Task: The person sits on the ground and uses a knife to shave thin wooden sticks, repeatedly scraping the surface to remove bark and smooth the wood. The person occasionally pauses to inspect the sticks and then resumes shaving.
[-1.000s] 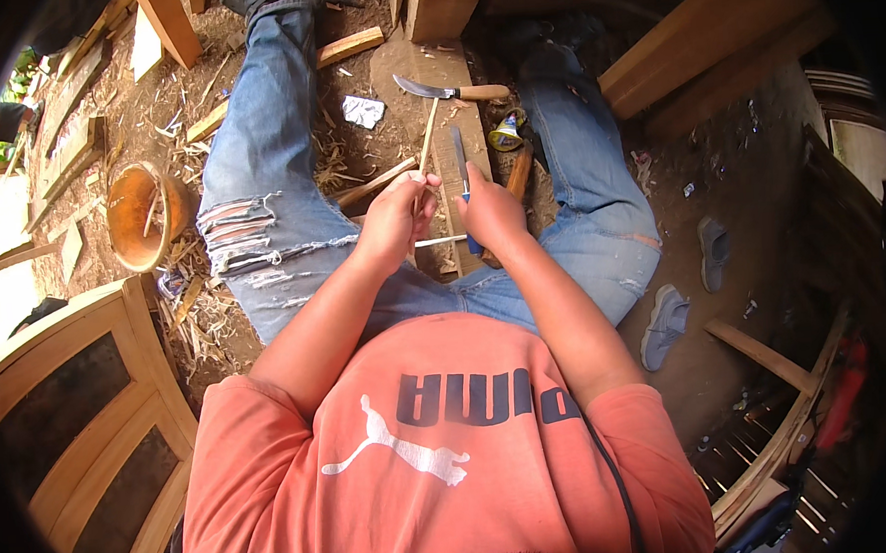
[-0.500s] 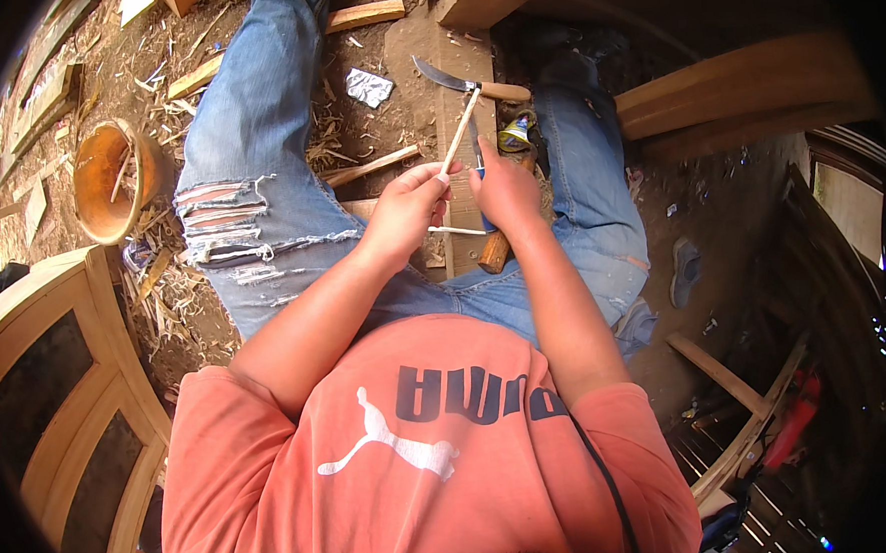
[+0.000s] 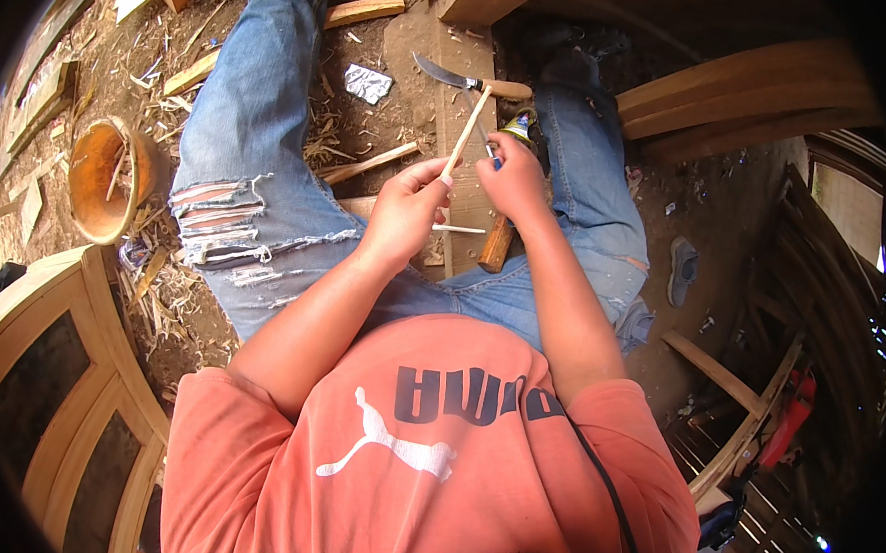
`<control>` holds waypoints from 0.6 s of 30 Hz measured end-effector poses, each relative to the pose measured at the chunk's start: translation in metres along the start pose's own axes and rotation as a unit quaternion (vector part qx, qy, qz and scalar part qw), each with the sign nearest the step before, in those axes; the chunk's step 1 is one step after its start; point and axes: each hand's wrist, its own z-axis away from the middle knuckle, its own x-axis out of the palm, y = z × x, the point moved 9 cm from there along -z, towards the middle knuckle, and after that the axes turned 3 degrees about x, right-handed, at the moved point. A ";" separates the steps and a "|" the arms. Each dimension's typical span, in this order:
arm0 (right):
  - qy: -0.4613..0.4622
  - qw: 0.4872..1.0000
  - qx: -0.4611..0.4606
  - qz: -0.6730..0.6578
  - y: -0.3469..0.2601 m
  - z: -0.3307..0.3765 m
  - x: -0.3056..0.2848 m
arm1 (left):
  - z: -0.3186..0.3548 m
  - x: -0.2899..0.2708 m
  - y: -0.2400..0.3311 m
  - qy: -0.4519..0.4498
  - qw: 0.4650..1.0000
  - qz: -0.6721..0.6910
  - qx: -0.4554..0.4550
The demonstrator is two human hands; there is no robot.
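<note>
My left hand [image 3: 405, 210] is closed round the lower end of a thin pale wooden stick [image 3: 470, 133], which slants up and away to the right. In my right hand [image 3: 515, 180] is a small knife [image 3: 497, 161] with a blue handle; its narrow blade points away, close beside the stick. Beyond both hands, a curved knife [image 3: 501, 89] with a wooden handle lies across the wooden plank [image 3: 461, 180] between my legs. A thick wooden handle [image 3: 497, 247] lies under my right wrist, its far end hidden. Another thin white stick [image 3: 459, 230] lies near my left hand.
An orange bucket [image 3: 101, 184] stands on the left amid wood shavings [image 3: 170, 291]. Silver foil [image 3: 368, 83] and wood strips [image 3: 372, 164] lie between my legs. Panelled woodwork [image 3: 64, 396] is at the left, a thick beam [image 3: 744, 90] at the right. A yellow-topped can [image 3: 521, 127] sits by my right leg.
My right hand with the knife has shifted slightly right, away from the stick. The stick's far tip has swung a little to the right.
</note>
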 end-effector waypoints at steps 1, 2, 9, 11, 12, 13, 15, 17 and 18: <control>0.017 0.999 0.035 -0.035 0.008 0.002 -0.006 | 0.000 -0.001 -0.001 0.000 1.000 0.007 -0.005; 0.039 0.997 0.051 -0.043 0.021 0.003 -0.010 | -0.001 -0.003 -0.003 0.000 1.000 0.013 -0.009; 0.005 0.991 0.133 -0.013 0.082 0.003 -0.008 | -0.003 0.000 -0.003 0.012 1.000 0.006 0.023; -0.002 0.994 0.108 0.026 0.083 0.002 -0.007 | -0.004 -0.001 -0.004 0.010 1.000 0.002 0.029; -0.006 0.994 0.095 0.046 0.083 0.002 -0.005 | -0.004 -0.001 -0.003 0.010 0.999 0.000 0.032; 0.015 0.994 0.073 0.080 0.073 0.001 -0.011 | -0.005 -0.002 -0.003 0.015 0.999 -0.001 0.031; 0.054 0.987 0.026 0.147 0.039 0.000 -0.029 | -0.005 -0.006 -0.003 0.029 0.999 -0.002 0.029; 0.080 0.983 -0.024 0.162 0.013 -0.012 -0.041 | -0.006 -0.007 -0.005 0.032 0.999 -0.001 0.023; 0.106 0.977 -0.075 0.171 -0.001 -0.019 -0.045 | -0.006 -0.007 -0.006 0.035 0.999 0.000 0.019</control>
